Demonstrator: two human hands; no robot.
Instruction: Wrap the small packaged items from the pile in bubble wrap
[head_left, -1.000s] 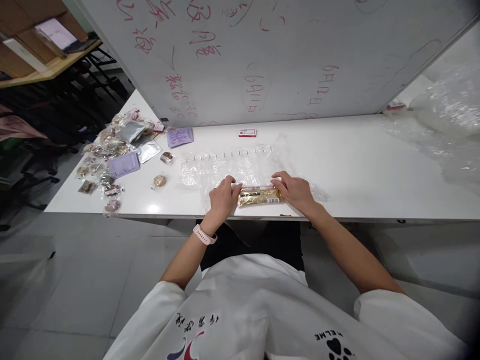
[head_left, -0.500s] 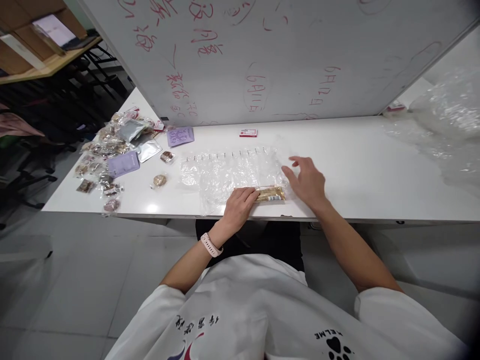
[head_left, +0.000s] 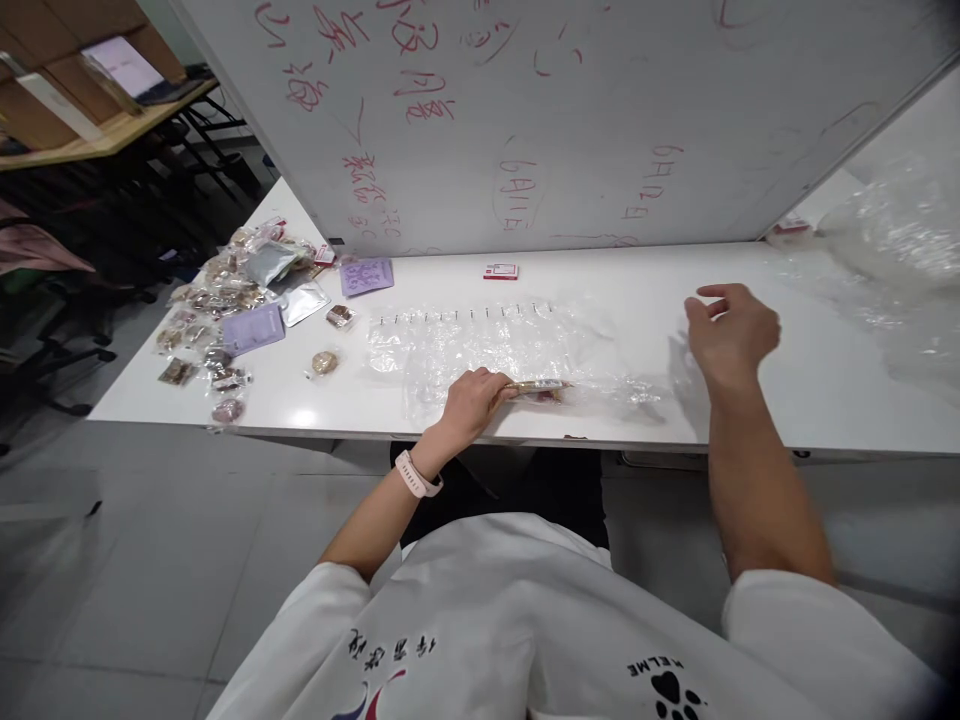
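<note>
My left hand (head_left: 474, 405) is closed around one end of a gold packet (head_left: 541, 385), tipped up near the table's front edge. A bit of something reddish shows beneath it, too small to make out. Clear plastic bubble wrap (head_left: 465, 345) lies flat under and behind the packet. A crumpled strip of clear plastic (head_left: 634, 392) stretches right from the packet. Well to the right, my right hand (head_left: 735, 335) hovers above the table with its fingers bent and thumb and index finger slightly apart. I see nothing in it.
Several wrapped snacks and pouches (head_left: 255, 270) are piled on the white table's left end. A whiteboard (head_left: 585, 130) stands along the back, with a small red-and-white box (head_left: 501, 271) before it. More bubble wrap (head_left: 892, 260) is heaped at right.
My right hand has moved right, away from the packet. The gold packet, flat before, is now tilted up in my left hand. The clear plastic now reaches farther right.
</note>
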